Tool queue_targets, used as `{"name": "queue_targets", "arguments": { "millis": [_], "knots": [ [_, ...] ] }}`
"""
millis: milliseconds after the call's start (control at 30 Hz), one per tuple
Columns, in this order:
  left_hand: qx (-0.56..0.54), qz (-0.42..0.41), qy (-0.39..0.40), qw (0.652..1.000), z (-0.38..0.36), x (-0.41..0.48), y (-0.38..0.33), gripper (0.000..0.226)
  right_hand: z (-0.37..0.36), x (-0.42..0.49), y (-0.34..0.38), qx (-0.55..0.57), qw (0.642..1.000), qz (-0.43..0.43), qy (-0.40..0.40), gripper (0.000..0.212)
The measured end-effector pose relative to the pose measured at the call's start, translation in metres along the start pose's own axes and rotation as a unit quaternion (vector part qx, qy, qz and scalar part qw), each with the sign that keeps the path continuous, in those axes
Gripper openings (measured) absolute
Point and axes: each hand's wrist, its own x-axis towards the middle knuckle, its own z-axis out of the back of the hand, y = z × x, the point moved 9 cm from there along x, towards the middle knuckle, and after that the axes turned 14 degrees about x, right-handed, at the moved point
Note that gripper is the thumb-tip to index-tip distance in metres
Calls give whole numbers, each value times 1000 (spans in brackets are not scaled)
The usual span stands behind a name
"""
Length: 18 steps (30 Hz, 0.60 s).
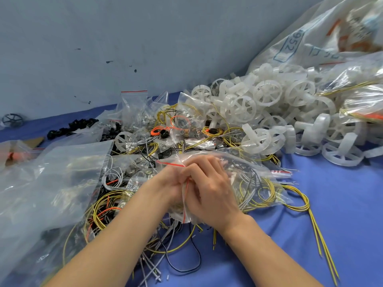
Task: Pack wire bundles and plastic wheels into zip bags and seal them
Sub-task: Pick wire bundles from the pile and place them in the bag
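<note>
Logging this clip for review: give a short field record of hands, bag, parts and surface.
left hand: pinches clear plastic zip bag with red strip
right hand: grips same bag
seal: cannot tell
wheels: translucent white spoked plastic wheels piled far right
wires: loose yellow, black and orange wire loops beneath hands
surface: blue table cover

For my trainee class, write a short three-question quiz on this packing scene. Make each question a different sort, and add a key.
1. True or false: the left hand and the right hand both grip the zip bag.
2. Where does the pile of white plastic wheels lie? A. Left of the hands. B. Beyond the hands, to the right. C. Inside the gripped bag.
3. Fill in: the colour of the bag's zip strip is ___.
Key: 1 true; 2 B; 3 red.
</note>
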Motion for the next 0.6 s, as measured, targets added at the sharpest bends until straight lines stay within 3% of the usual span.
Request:
{"name": "queue_targets", "arguments": {
  "millis": [67, 167, 267, 333, 467, 600],
  "knots": [
    [-52, -17, 103, 993, -20, -13, -6, 36, 0, 0, -4, 10, 1000, -16, -1, 11],
    [2, -61, 90, 994, 1, -20, -10, 45, -3, -1, -12, 12, 999, -43, 6, 10],
    [80, -121, 7, 989, 33, -35, -15, 33, -4, -2, -23, 23, 996, -90, 2, 10],
    [115, -181, -89, 973, 59, -47, -25, 32, -1, -3, -32, 48, 990, -134, -13, 11],
    [88, -359, -284, 885, 104, -86, -46, 31, -1, -8, -52, 98, 971, -218, -23, 14],
    [111, -380, -364, 843, 129, -100, -40, 28, -3, -13, -59, 108, 961, -254, -19, 16]
  ]
}}
